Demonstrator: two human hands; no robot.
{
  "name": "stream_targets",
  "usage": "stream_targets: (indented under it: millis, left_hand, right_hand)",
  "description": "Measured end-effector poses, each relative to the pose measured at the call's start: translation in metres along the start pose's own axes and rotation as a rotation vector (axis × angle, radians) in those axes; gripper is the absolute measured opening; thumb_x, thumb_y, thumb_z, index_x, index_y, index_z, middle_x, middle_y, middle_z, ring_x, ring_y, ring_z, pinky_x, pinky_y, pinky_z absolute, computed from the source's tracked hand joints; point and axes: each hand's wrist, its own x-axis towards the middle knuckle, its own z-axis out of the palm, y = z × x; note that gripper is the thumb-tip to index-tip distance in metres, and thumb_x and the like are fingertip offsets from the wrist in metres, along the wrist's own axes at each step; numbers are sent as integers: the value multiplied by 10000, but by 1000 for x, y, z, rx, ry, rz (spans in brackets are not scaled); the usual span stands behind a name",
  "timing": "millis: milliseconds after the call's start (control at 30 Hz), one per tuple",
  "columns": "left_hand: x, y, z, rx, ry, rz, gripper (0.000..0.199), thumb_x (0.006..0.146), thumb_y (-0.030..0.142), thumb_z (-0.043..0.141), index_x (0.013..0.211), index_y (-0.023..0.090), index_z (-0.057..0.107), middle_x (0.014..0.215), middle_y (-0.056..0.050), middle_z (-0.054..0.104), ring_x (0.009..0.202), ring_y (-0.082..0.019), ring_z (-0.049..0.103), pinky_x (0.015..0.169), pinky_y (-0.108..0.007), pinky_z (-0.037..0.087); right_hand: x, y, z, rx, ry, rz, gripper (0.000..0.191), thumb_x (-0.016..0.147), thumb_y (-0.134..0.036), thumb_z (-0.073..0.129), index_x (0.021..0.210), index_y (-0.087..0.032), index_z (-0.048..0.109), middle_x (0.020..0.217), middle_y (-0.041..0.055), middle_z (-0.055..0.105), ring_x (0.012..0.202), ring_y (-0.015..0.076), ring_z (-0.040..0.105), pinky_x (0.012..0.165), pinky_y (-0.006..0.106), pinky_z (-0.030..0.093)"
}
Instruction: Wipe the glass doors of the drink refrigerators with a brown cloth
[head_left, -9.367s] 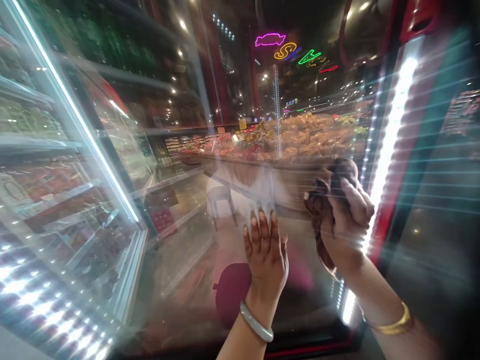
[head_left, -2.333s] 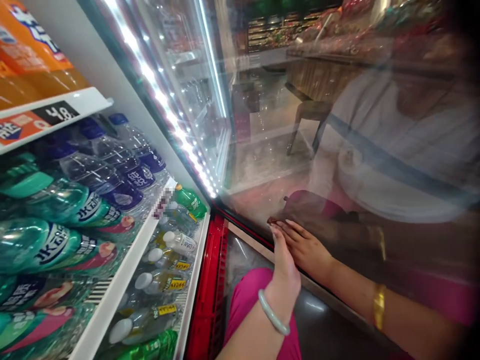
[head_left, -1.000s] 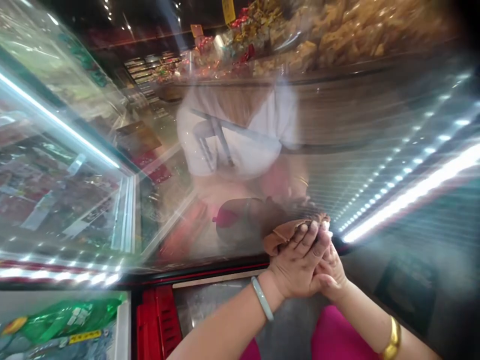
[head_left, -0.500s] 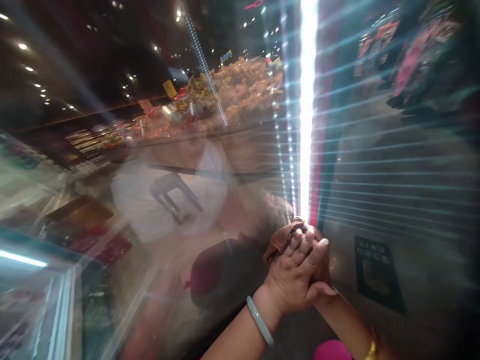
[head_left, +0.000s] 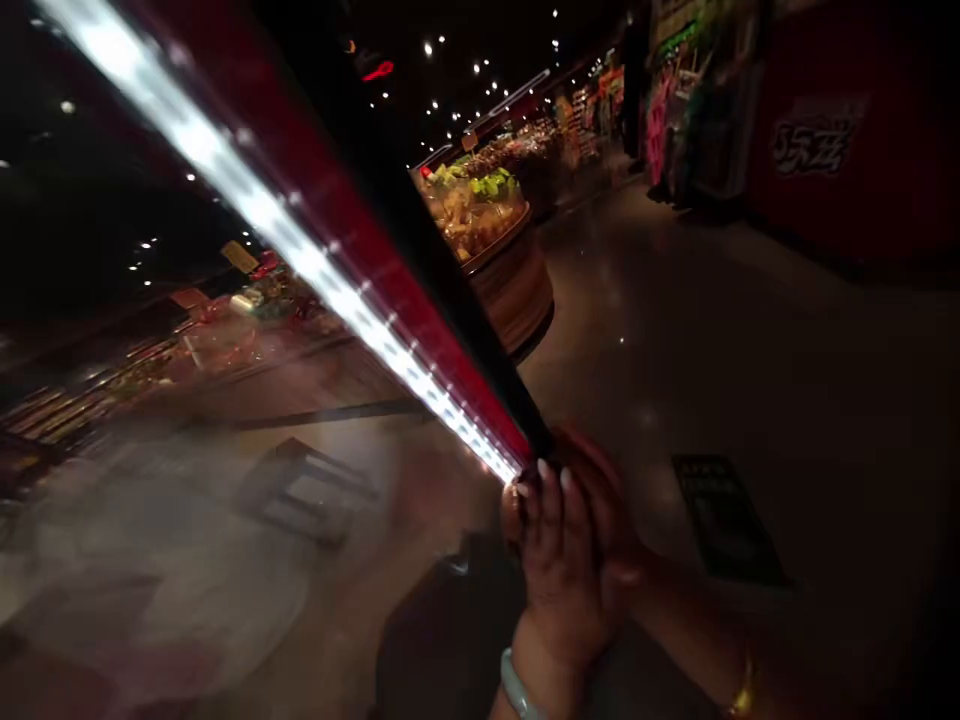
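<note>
A bright LED strip (head_left: 315, 260) runs slantwise down from the upper left, beside a red band (head_left: 442, 320) and a black edge. My two hands are pressed together at its lower end. My left hand (head_left: 559, 570), with a pale bangle at the wrist, has its fingers curled over that end. A brown cloth (head_left: 513, 515) shows only as a small dim bit at its side. My right hand (head_left: 600, 490) is closed behind the left, a gold bracelet on its wrist. Its fingers are mostly hidden, and so is what they grip.
Left of the strip, a glassy surface shows a blurred, see-through person in a white top and a dark stool shape (head_left: 307, 490). Beyond stands a round wooden display bin (head_left: 517, 300) heaped with goods. A dark floor sign (head_left: 727, 515) lies at the right; a red wall (head_left: 862, 150) stands behind.
The LED strip has swung from upright to leaning left in my view, and the view has darkened. My hands have shifted slightly left and stay together; less of the brown cloth shows.
</note>
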Motion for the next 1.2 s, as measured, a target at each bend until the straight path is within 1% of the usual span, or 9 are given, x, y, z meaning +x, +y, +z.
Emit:
stream_targets:
  millis: [167,300,400,567,767,867,967,1100,1200]
  left_hand:
    - [18,-15,-28,-72,19,-96,727,1114,480,248,1702,88,80,1802,-145,75,1679,-289,36,1366,-463,10]
    - [38,-21,-39,-84,55,-126,715,1119,467,243,1705,100,58,1809,-113,28,1681,-251,-1,1365,-419,-20]
    - [35,-19,-36,-60,28,-177,708,1121,441,261,1704,95,55,1807,-113,36,1679,-232,-14,1365,-395,-8]
    - [9,-28,-30,-5,-111,-140,699,1111,415,315,1696,75,142,1791,-162,115,1677,-262,51,1369,-430,65]
    - [56,-46,-80,-24,-127,-35,730,1108,498,255,1699,83,148,1769,-192,215,1674,-319,65,1360,-530,85]
    - [81,-45,-105,-18,-142,-93,754,1102,543,231,1702,97,133,1771,-195,211,1674,-325,79,1356,-549,89]
    - [82,-42,-118,6,-235,-165,762,1099,574,193,1702,112,145,1768,-191,223,1673,-294,93,1360,-516,99]
    - [73,-43,-129,-12,-299,-127,760,1101,564,167,1700,98,148,1759,-197,241,1661,-296,147,1341,-487,231]
    - [72,-44,-140,42,-222,-41,705,1119,471,247,1700,92,126,1774,-172,178,1666,-266,120,1357,-436,188]
  right_hand:
    - [38,-35,19,122,-2,-49,574,1038,-556,523,1584,-393,449,1593,72,505,1478,255,531,1204,412,524]
    - [57,-41,28,224,-55,-2,519,1069,-498,474,1571,-369,464,1619,77,486,1512,234,489,1242,428,482]
    - [46,-33,32,309,-61,86,497,1045,-465,537,1534,-388,498,1600,55,523,1515,245,484,1269,503,444]
    - [16,-25,44,467,-7,436,501,992,-468,635,1479,-374,562,1571,58,556,1479,257,523,1269,540,430]
    - [71,-75,60,622,15,500,436,1019,-489,551,1430,-347,587,1496,70,611,1419,249,577,1242,494,467]
    - [87,-94,61,541,57,444,456,1024,-497,518,1441,-325,586,1622,82,479,1483,270,510,1271,528,422]
    - [74,-101,68,339,119,428,524,1038,-509,479,1505,-275,525,1713,115,328,1552,278,414,1281,537,396]
    - [71,-108,87,222,242,499,470,1031,-469,533,1437,-232,544,1499,160,550,1407,268,564,1180,521,502]
    - [98,-120,93,240,245,489,299,1043,-421,517,1244,-248,654,1296,116,670,1210,235,674,1085,467,565]
